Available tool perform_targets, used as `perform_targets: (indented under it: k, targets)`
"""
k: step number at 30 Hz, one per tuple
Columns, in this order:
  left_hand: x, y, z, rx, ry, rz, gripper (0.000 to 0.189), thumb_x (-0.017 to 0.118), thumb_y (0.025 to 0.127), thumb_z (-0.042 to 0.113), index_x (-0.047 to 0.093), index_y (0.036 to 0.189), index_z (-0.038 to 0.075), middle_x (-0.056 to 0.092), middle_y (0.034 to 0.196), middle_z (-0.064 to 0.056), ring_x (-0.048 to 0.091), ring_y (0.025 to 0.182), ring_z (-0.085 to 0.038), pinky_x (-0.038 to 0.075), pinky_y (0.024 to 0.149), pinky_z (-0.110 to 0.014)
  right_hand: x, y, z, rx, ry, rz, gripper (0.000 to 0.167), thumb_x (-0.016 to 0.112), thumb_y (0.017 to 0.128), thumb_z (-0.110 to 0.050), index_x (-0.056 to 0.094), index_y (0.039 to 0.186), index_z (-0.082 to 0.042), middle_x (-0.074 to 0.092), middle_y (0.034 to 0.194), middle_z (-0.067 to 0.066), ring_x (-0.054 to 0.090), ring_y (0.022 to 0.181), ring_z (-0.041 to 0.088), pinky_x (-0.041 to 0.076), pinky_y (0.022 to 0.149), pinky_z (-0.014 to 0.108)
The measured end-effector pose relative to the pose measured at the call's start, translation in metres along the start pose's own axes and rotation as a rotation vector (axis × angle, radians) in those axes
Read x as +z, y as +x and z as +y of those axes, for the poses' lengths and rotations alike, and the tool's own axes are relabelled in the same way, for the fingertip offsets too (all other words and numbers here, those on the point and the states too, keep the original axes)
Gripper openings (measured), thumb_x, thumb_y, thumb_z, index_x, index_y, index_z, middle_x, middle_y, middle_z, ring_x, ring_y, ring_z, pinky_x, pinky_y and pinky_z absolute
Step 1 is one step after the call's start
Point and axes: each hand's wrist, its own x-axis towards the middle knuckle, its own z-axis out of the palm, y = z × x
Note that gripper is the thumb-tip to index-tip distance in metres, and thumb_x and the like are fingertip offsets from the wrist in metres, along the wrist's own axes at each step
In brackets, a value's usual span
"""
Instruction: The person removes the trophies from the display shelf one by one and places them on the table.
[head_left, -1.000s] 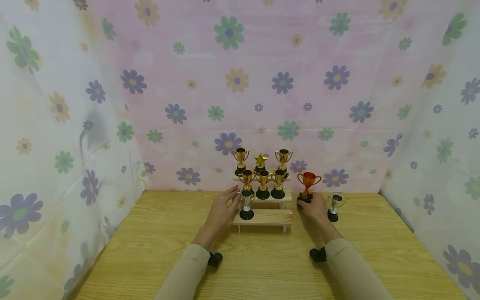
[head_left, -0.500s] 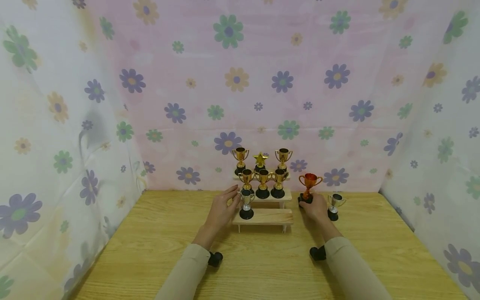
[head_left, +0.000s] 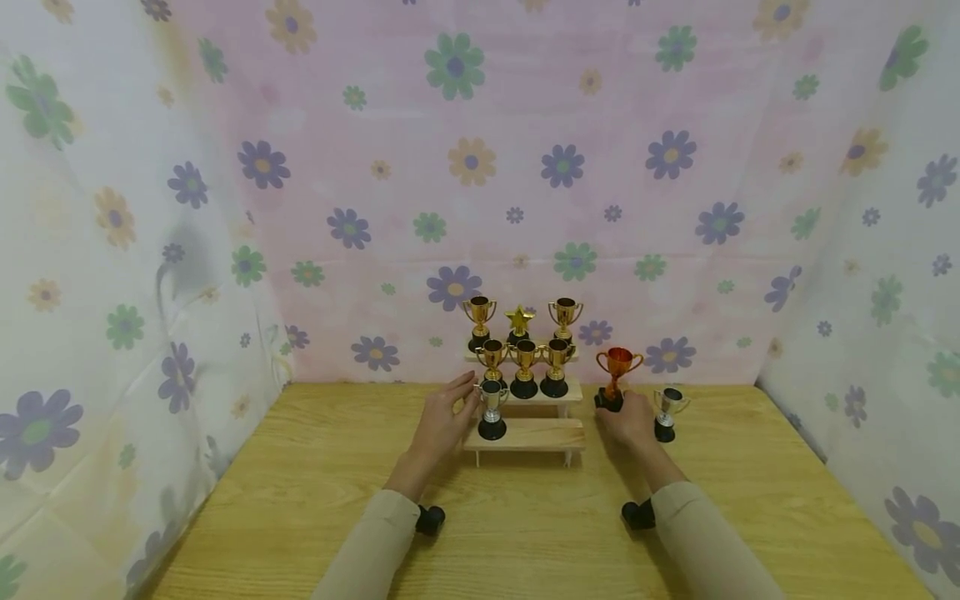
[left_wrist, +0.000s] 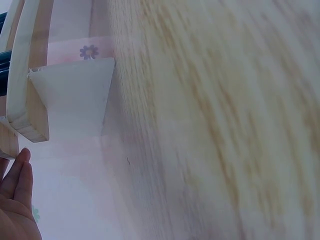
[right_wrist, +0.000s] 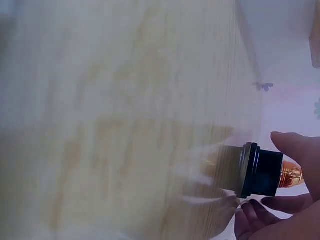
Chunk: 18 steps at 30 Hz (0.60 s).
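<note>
A copper-red trophy cup with a black base stands upright on the table, right of a wooden tiered stand. My right hand is at its base. In the right wrist view the thumb lies on one side of the black base and the fingers on the other, loosely spread. My left hand is at the stand's left side with its fingers extended, the fingertips right at the end of a wooden shelf. Close to them, a silver trophy cup stands on the lowest tier.
Gold trophy cups fill the middle tier. Two more gold cups flank a gold star trophy on the top tier. Another silver cup stands on the table right of my right hand. Flowered cloth encloses the back and sides.
My right thumb has come off the front of the copper-red cup's base, which now shows more fully. The cup and my left hand stay in place.
</note>
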Motion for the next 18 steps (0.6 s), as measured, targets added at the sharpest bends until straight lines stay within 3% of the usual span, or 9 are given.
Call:
perform_targets:
  k: [9, 18]
  targets:
    - [0.000, 0.000, -0.001, 0.025, -0.014, 0.006, 0.035, 0.060, 0.105, 0.018, 0.069, 0.127, -0.007, 0.061, 0.140, -0.020, 0.057, 0.132, -0.035, 0.048, 0.107, -0.050, -0.004, -0.009, -0.002, 0.002, -0.029, -0.038, 0.068, 0.071, 0.093, -0.024, 0.044, 0.132, 0.025, 0.049, 0.128, 0.046, 0.050, 0.120, 0.058, 0.045, 0.101, 0.065]
    - [0.000, -0.001, -0.001, -0.018, -0.018, -0.004, 0.037, 0.061, 0.105, 0.021, 0.068, 0.131, -0.004, 0.061, 0.142, -0.014, 0.057, 0.133, -0.033, 0.048, 0.107, -0.049, -0.009, -0.022, -0.007, 0.044, 0.023, -0.091, 0.080, 0.071, 0.094, -0.027, 0.033, 0.143, 0.025, 0.037, 0.140, 0.046, 0.040, 0.129, 0.060, 0.038, 0.107, 0.068]
